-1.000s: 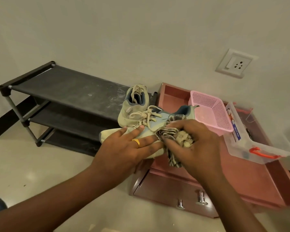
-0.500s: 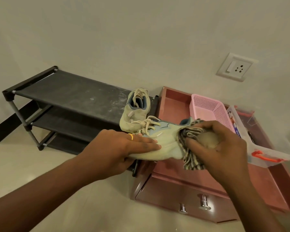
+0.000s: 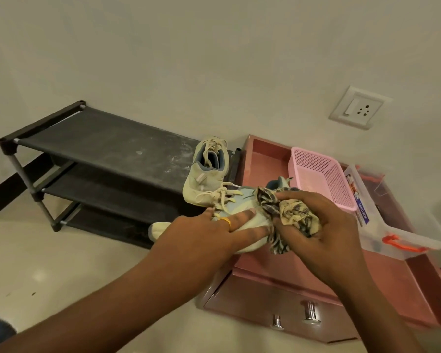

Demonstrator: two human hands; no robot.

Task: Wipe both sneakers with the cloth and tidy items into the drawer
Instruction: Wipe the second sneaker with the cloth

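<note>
My left hand (image 3: 211,240) grips a pale green and blue sneaker (image 3: 239,202), held on its side above the open pink drawer (image 3: 262,161). A bunched patterned cloth (image 3: 290,212) is pressed against the sneaker's heel end by my right hand (image 3: 323,235). The second sneaker (image 3: 206,174) stands upright on the right end of the black shoe rack (image 3: 99,149), laces loose.
Inside the drawer sit a pink mesh basket (image 3: 323,179) and a clear plastic box (image 3: 382,220) with an orange clasp. Two metal knobs (image 3: 309,312) stick out of the drawer front. A wall socket (image 3: 359,108) is above. Pale floor lies at the left.
My right hand has rubbed the cloth along the sneaker, out toward the heel and back toward the middle. My left hand has shifted its grip on the toe end.
</note>
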